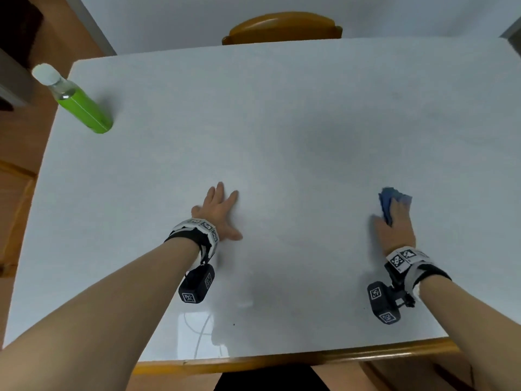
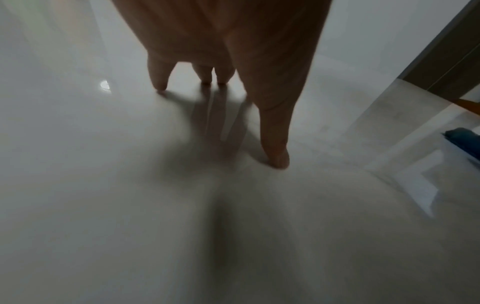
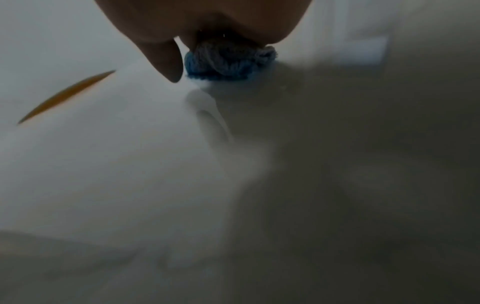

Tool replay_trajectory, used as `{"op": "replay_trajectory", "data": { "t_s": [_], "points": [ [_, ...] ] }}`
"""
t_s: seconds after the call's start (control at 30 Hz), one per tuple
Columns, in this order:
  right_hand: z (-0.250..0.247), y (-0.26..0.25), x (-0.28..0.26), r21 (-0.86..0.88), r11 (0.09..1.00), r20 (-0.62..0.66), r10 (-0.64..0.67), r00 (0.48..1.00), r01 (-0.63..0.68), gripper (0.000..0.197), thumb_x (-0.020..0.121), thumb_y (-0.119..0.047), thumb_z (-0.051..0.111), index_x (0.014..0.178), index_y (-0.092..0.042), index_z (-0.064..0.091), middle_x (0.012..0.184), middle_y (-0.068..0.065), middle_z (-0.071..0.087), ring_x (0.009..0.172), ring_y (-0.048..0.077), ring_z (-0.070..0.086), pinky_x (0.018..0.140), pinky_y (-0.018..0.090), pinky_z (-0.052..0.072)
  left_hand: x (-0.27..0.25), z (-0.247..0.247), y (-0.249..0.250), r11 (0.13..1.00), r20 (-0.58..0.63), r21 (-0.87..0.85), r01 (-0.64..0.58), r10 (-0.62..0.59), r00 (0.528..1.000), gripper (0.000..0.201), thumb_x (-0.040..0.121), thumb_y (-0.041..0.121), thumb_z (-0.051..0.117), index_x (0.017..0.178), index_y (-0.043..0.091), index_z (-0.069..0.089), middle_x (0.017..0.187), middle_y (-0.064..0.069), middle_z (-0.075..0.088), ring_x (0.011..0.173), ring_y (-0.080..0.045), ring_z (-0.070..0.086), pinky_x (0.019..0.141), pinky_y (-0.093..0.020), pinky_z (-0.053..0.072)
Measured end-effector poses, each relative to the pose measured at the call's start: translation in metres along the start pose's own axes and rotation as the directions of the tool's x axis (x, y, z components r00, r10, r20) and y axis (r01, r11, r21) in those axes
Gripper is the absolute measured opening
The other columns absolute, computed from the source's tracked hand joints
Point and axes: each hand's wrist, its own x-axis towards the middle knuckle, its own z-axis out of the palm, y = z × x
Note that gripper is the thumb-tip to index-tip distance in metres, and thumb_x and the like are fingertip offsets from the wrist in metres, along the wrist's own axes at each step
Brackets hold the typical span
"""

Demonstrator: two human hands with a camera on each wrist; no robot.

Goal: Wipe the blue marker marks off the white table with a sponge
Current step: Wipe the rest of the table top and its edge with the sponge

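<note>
The white table (image 1: 282, 122) fills the head view, and I see no blue marker marks on it. My right hand (image 1: 394, 221) presses a crumpled blue cloth-like sponge (image 1: 387, 200) onto the table at the right. In the right wrist view the blue sponge (image 3: 228, 61) is bunched under my palm, my thumb beside it. My left hand (image 1: 221, 213) lies flat on the table near the middle, fingers spread and straight. The left wrist view shows those fingers (image 2: 275, 144) resting on the glossy surface, with a bit of the blue sponge (image 2: 465, 142) at the far right.
A green bottle with a white cap (image 1: 76, 100) stands at the table's far left corner. A wooden chair back (image 1: 282, 28) sits behind the far edge. The table's wooden rim (image 1: 282, 359) runs along the near edge.
</note>
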Motion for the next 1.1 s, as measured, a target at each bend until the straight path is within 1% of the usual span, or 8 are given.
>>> {"op": "replay_trajectory", "data": {
  "t_s": [0.1,0.2,0.3,0.47,0.63,0.87,0.97,1.1],
  "points": [
    [0.017,-0.012,0.002,-0.048,0.992,0.015,-0.115,0.993,0.116,0.062,0.091,-0.013,0.049,0.146,-0.010,0.022,0.158,0.009,0.015,0.140,0.007,0.016,0.113,0.028,0.016,0.006,0.000,0.009,0.999,0.053,0.016,0.035,-0.036,0.998,0.122,0.057,0.050,0.082,0.149,0.038,0.003,0.159,0.001,-0.024,0.148,-0.024,-0.020,0.108,-0.069,0.016],
    [0.038,-0.029,0.002,-0.091,0.982,0.081,-0.160,0.984,0.168,0.064,0.093,-0.017,0.044,0.151,-0.016,0.017,0.162,0.004,0.008,0.147,0.015,0.012,0.116,0.032,0.018,0.006,0.003,0.010,0.998,0.064,0.014,0.053,-0.054,0.997,0.123,0.059,0.048,0.083,0.149,0.039,0.000,0.159,0.002,-0.026,0.148,-0.023,-0.022,0.107,-0.072,0.015],
    [0.057,-0.043,-0.001,-0.082,0.967,0.148,-0.225,0.963,0.239,0.058,0.094,-0.020,0.042,0.149,-0.015,0.026,0.160,-0.004,0.014,0.148,0.010,0.007,0.118,0.029,0.014,0.009,0.006,0.008,0.999,0.054,0.019,0.047,-0.048,0.997,0.124,0.059,0.049,0.083,0.150,0.039,-0.002,0.159,0.002,-0.027,0.147,-0.024,-0.023,0.107,-0.072,0.014],
    [0.074,-0.061,-0.015,-0.004,0.957,0.149,-0.287,0.946,0.290,0.049,0.092,-0.006,0.051,0.140,-0.012,0.044,0.147,-0.014,0.025,0.142,0.004,0.018,0.107,0.002,0.008,0.012,0.009,0.003,1.000,0.040,0.005,0.030,-0.031,0.999,0.124,0.059,0.050,0.083,0.149,0.040,-0.002,0.159,0.002,-0.026,0.147,-0.025,-0.022,0.107,-0.073,0.014],
    [0.091,-0.066,-0.031,0.030,0.946,0.127,-0.323,0.938,0.322,0.044,0.088,-0.004,0.057,0.130,-0.018,0.058,0.142,-0.016,0.038,0.140,0.010,0.033,0.110,0.024,0.031,0.011,0.007,0.003,1.000,0.058,0.014,0.017,-0.018,0.998,0.123,0.063,0.050,0.082,0.151,0.038,-0.003,0.159,0.002,-0.027,0.147,-0.025,-0.023,0.107,-0.072,0.014],
    [0.145,-0.091,-0.107,0.108,0.933,0.126,-0.354,0.927,0.342,0.043,0.084,-0.004,0.060,0.124,-0.020,0.064,0.138,-0.005,0.055,0.137,0.010,0.040,0.111,0.027,0.035,0.012,-0.003,-0.002,0.997,0.095,0.053,-0.065,0.060,0.994,0.110,0.072,0.051,0.074,0.152,0.032,0.000,0.159,-0.003,-0.025,0.148,-0.029,-0.020,0.109,-0.069,0.020],
    [0.175,-0.102,-0.151,0.114,0.943,0.061,-0.322,0.945,0.314,0.047,0.084,0.001,0.057,0.126,-0.019,0.062,0.138,-0.007,0.052,0.137,0.008,0.039,0.112,0.016,0.028,0.008,-0.013,-0.019,0.972,0.134,0.079,-0.219,0.207,0.969,0.087,0.083,0.042,0.061,0.153,0.021,0.013,0.162,-0.009,-0.013,0.149,-0.033,-0.010,0.116,-0.055,0.021],
    [0.211,-0.119,-0.207,0.135,0.949,0.021,-0.289,0.957,0.284,0.049,0.083,0.007,0.053,0.126,-0.016,0.062,0.138,-0.004,0.052,0.137,0.011,0.040,0.112,0.015,0.027,-0.020,-0.021,-0.071,0.929,0.132,0.054,-0.367,0.358,0.924,0.076,0.089,0.031,0.056,0.153,0.020,0.018,0.164,-0.004,-0.004,0.151,-0.021,0.001,0.121,-0.034,0.012]
  ]
}}
